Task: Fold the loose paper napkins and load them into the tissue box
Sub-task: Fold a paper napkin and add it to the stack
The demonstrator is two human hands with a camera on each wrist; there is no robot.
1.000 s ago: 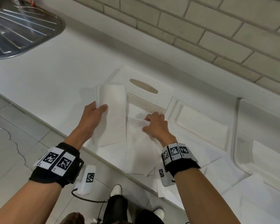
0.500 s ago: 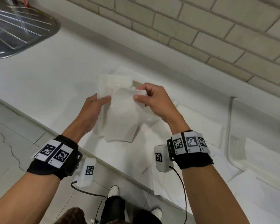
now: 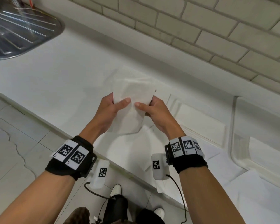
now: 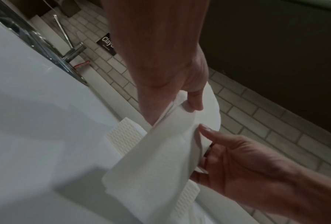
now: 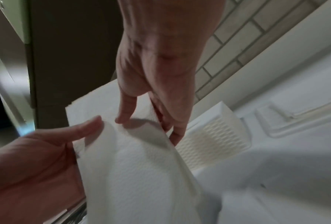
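Observation:
I hold a small stack of folded white napkins in the air between both hands. My left hand pinches its left edge, thumb on top. My right hand pinches the right edge the same way. In the left wrist view the napkins curl between my left thumb and fingers. The right wrist view shows the napkins bent under my right fingers. The white ribbed tissue box stands on the counter just beyond them. The napkins hide it in the head view.
Loose napkins lie on the white counter below my hands, some over its front edge. A shallow white tray with folded napkins sits to the right, another tray beyond it. A steel drainboard is far left; a brick wall runs behind.
My right hand lifted a napkin off the counter and laid it onto the one in my left hand. Both hands now hold the stack together, raised over the box.

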